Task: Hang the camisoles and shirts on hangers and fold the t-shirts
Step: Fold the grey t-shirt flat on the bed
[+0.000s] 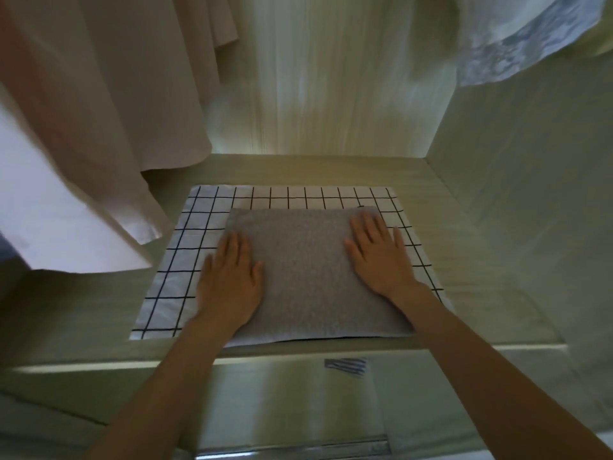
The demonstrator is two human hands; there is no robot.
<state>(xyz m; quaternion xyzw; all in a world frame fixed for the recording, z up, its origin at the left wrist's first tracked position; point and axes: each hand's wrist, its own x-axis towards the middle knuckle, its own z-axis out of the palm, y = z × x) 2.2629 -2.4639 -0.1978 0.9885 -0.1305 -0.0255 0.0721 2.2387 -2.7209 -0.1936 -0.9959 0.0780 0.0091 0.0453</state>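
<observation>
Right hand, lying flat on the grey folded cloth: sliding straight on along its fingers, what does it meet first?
Probably the grey folded cloth's far edge, then the white black-gridded cloth beneath; right hand.

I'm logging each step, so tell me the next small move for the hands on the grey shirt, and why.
Probably lift both hands off. The folded grey t-shirt already lies flat and square on the checked garment, with the left hand and right hand pressing open-palmed on its side edges, so smoothing looks finished.

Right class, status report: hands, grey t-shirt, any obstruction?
Left hand, right hand flat on folded grey t-shirt. It sits atop checked garment. Nothing obstructing.
</observation>
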